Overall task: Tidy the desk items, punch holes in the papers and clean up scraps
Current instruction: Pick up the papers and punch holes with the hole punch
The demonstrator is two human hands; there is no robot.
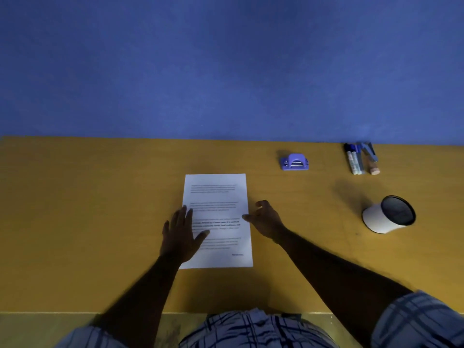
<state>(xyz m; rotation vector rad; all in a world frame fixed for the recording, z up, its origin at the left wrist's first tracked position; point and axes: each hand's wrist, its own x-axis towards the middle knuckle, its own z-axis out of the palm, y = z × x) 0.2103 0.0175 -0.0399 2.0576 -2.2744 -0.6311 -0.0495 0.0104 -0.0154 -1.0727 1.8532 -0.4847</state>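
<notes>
Yellow-brown wooden desk (100, 197) against a blue wall (226, 59). White printed sheet of paper (221, 194) lying flat near mid-desk, long side running away from the viewer. Left hand (182, 234) spread flat, palm down, on the sheet's left edge, thumb over the text. Right hand (266, 219) at the right edge, fingers loosely curled, fingertips touching the paper's margin. Small purple plastic hole punch (294, 162) beyond the sheet, to its right, well apart. Cluster of markers and pens (361, 158) by the wall further right. White cylindrical cup with dark mesh interior (388, 214) tipped on its side, opening facing right. Plaid short sleeves (421, 320) at the bottom edge.
</notes>
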